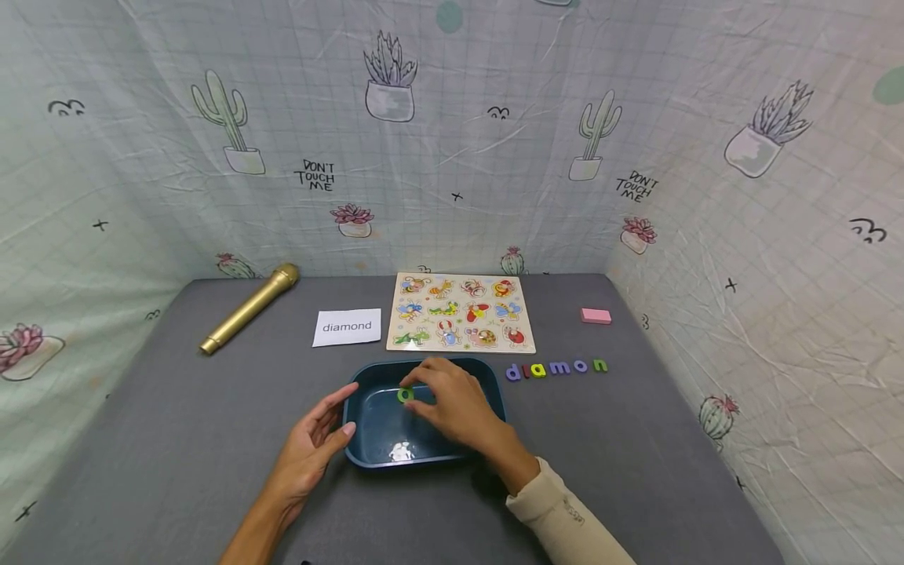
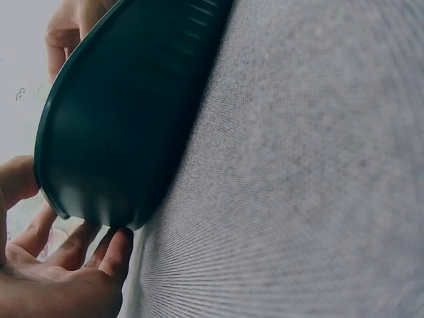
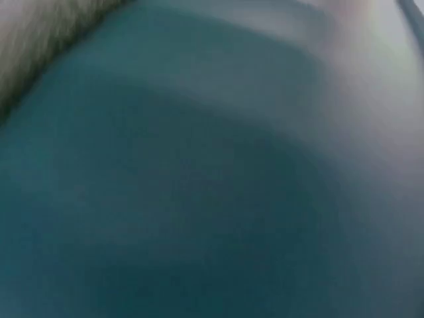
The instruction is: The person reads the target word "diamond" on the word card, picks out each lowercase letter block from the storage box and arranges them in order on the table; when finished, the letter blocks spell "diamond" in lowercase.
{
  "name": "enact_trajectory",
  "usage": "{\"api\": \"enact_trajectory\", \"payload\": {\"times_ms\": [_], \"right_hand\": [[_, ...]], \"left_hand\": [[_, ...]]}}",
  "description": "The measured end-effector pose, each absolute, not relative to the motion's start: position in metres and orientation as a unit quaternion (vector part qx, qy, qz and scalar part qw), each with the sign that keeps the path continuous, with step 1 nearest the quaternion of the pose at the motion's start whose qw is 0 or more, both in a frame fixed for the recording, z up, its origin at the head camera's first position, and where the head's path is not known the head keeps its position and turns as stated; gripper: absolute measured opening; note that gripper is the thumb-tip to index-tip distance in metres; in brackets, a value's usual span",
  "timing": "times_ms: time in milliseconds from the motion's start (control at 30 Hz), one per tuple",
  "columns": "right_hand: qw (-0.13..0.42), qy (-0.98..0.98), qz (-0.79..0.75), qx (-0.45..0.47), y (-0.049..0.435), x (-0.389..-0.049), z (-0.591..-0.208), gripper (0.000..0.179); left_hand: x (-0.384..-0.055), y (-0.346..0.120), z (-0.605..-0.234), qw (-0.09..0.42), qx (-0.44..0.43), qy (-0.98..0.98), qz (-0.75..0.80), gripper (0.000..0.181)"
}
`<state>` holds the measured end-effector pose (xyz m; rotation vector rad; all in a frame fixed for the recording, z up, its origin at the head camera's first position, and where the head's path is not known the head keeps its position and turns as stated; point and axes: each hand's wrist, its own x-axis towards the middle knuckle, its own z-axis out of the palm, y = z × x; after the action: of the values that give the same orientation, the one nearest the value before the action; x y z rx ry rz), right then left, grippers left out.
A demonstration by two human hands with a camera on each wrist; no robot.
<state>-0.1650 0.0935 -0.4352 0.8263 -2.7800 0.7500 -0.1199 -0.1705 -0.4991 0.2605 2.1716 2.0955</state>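
A dark blue plastic tray (image 1: 381,463) lies on the grey table in the head view. At its left end, my left hand (image 1: 308,455) holds the wall, with thumb and fingertips at the rim; the left wrist view shows the fingers against the outside of the tray (image 2: 112,146). My right hand (image 1: 455,400) reaches over the tray and pinches a small green letter (image 1: 406,395) with a round hole between thumb and fingertips. Part of the tray is hidden under that hand. The right wrist view is blurred and shows mostly the tray's dark surface (image 3: 199,199).
Right of the tray, coloured letters (image 1: 559,368) stand in a row reading "diamon". Behind it are a white card (image 1: 347,327) printed "diamond" and a wooden insect puzzle board (image 1: 461,312). A gold microphone (image 1: 249,309) lies back left, a pink eraser-like block (image 1: 596,316) back right.
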Motion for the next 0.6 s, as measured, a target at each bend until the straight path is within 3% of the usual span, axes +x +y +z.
{"api": "enact_trajectory", "payload": {"times_ms": [600], "right_hand": [[0.142, -0.924, 0.279, 0.220, 0.162, -0.171, -0.417, 0.028]], "left_hand": [[-0.119, -0.170, -0.499, 0.051, 0.083, 0.724, 0.683, 0.057]]}}
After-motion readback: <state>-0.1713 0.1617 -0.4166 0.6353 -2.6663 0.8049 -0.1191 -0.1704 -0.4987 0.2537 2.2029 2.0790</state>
